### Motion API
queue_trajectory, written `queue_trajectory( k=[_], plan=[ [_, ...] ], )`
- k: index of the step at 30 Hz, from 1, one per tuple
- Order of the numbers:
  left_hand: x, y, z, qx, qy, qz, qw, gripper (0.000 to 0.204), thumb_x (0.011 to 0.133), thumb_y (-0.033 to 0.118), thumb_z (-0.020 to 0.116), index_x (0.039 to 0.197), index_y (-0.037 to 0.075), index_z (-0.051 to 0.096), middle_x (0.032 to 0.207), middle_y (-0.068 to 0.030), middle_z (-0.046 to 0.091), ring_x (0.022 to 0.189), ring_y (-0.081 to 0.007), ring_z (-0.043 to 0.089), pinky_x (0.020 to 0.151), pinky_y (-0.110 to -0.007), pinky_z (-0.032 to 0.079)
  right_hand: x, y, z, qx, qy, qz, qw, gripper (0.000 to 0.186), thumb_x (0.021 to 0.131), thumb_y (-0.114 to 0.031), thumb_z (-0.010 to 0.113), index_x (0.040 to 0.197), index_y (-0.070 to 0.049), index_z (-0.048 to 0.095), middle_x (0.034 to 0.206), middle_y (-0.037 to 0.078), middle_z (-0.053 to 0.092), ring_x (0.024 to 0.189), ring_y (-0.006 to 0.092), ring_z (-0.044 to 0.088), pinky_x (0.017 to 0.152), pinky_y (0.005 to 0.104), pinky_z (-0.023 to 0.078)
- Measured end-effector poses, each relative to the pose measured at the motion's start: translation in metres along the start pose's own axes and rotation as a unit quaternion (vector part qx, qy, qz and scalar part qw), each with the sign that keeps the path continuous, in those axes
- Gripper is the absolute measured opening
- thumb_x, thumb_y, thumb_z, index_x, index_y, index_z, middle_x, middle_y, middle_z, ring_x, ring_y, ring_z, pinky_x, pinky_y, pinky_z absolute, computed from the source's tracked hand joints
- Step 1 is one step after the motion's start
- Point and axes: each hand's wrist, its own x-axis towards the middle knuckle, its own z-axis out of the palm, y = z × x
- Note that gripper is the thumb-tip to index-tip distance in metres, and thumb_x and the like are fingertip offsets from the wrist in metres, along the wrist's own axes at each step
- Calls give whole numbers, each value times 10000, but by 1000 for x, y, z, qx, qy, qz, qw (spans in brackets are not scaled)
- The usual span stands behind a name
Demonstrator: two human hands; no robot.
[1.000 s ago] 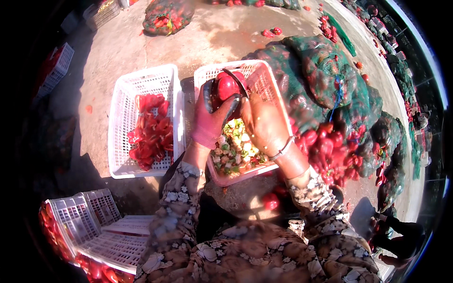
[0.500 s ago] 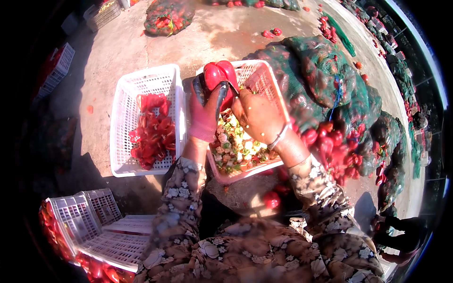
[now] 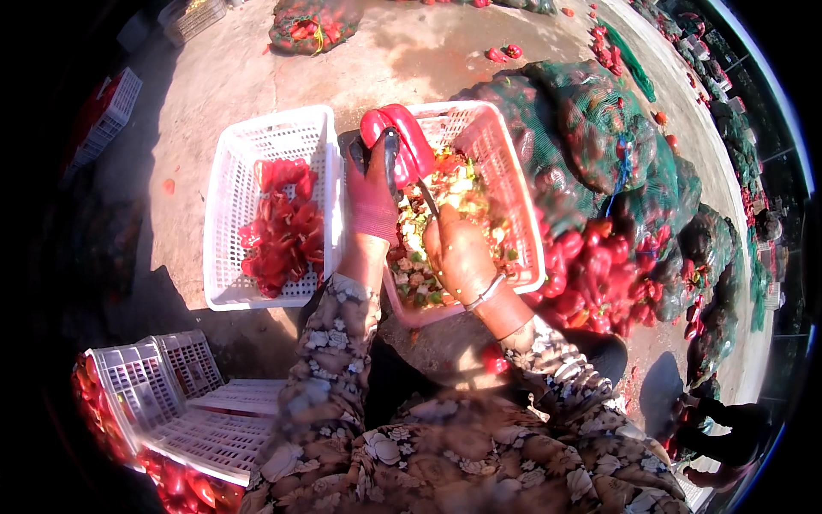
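My left hand (image 3: 375, 190), in a pink and black glove, is closed round a large red bell pepper (image 3: 411, 141). It holds the pepper up over the far left part of a pinkish-white crate (image 3: 528, 224). Pale pepper cores with green stems (image 3: 428, 278) lie inside that crate. My bare right hand (image 3: 462, 257), a bracelet at its wrist, grips a knife (image 3: 427, 197). Its thin dark blade points up toward the pepper's lower end. Just left, a white crate (image 3: 224, 206) contains red pepper pieces (image 3: 282, 227).
Green net sacks of peppers (image 3: 604, 128) are heaped at the right, with loose red peppers (image 3: 591, 270) beside them. Tipped white crates (image 3: 145, 398) with peppers lie at the lower left. Another net sack (image 3: 315, 26) sits at the far side. A person's dark-clothed arm (image 3: 728, 428) shows at lower right.
My right hand has drawn down and toward me with the knife, away from the pepper. The pepper has tilted in my left hand, which has shifted slightly right in the picture.
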Motion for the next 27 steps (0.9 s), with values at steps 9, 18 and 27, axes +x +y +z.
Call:
queue_trajectory(
  k=[9, 18, 27],
  plan=[
    [9, 3, 2, -158, -64, -160, 972, 324, 944, 213, 631, 1190, 3, 610, 1040, -68, 672, 934, -136, 612, 852, -271, 480, 37, -6, -53, 61, 80, 57, 993, 461, 830, -242, 795, 1093, 80, 597, 897, 116, 689, 756, 152, 645, 686, 302, 537],
    [-15, 2, 11, -91, -189, -54, 976, 305, 963, 208, 585, 1192, 11, 628, 1027, -84, 681, 928, -142, 630, 837, -278, 482, 63, 3, -75, 355, -56, 242, 901, 497, 797, -188, 762, 1184, 74, 595, 1036, 110, 694, 936, 138, 663, 805, 271, 536],
    [-28, -38, -13, -397, -329, -36, 856, 605, 947, 108, 505, 1495, 65, 254, 1469, -204, 423, 1387, -281, 385, 1151, -389, 303, 50, 32, -74, 437, -79, 210, 871, 421, 836, -196, 716, 1177, 23, 599, 936, 44, 680, 727, 75, 601, 620, 193, 459]
  ],
)
